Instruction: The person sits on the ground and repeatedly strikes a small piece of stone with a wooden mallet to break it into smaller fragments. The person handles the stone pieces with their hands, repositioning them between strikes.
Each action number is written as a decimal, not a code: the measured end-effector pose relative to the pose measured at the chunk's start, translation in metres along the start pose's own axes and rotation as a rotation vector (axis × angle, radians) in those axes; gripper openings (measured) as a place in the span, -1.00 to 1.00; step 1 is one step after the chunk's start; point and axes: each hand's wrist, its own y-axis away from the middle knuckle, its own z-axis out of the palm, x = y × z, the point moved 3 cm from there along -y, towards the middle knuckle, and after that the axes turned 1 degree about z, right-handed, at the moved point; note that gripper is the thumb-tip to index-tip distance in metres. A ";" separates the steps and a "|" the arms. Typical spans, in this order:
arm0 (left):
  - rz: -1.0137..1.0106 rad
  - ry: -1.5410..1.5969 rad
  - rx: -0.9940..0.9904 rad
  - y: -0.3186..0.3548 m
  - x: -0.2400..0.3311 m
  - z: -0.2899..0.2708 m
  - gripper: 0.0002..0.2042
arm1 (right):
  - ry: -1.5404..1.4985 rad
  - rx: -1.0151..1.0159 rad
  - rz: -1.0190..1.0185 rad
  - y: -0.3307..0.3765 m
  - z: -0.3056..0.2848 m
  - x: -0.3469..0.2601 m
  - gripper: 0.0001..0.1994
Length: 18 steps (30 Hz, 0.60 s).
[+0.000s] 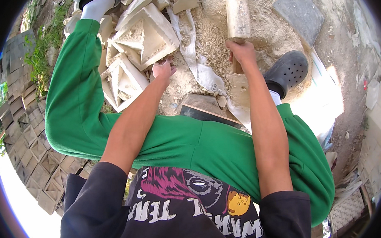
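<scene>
My right hand point(243, 53) is wrapped round the handle of a wooden mallet point(238, 16). The mallet's thick round head points away from me, above crumbled, pale rubble. At the near corner of a cream-coloured, hollow-faced block point(147, 35), my left hand point(163, 69) grips the lower edge, with its thumb apart and the other fingers partly hidden in shadow. That block lies tilted on a heap of similar broken pieces. Just nearer to me is another angular cast block point(122, 82), with raised ridges.
A grey slab point(298, 16) lies at the far right. A torn white sheet strip point(201, 74) crosses the rubble between my hands. Near my legs is a dark board point(208, 115) with a wooden edge. Stacked faceted blocks point(33, 154) and green plants point(40, 63) stand to the left.
</scene>
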 end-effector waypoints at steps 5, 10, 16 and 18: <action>-0.021 -0.028 -0.003 -0.014 -0.008 0.001 -0.60 | 0.075 -0.041 0.047 -0.005 -0.005 0.005 -0.64; -0.007 0.017 -0.085 -0.016 -0.013 -0.011 -0.65 | 0.101 -0.037 0.051 -0.005 -0.005 0.005 -0.66; 0.238 -0.366 -0.176 -0.014 -0.019 -0.022 -0.78 | 0.092 -0.039 0.064 -0.005 -0.006 0.003 -0.66; 0.307 -0.507 -0.131 -0.011 -0.023 -0.013 -0.78 | 0.046 -0.034 0.053 -0.005 -0.005 0.001 -0.69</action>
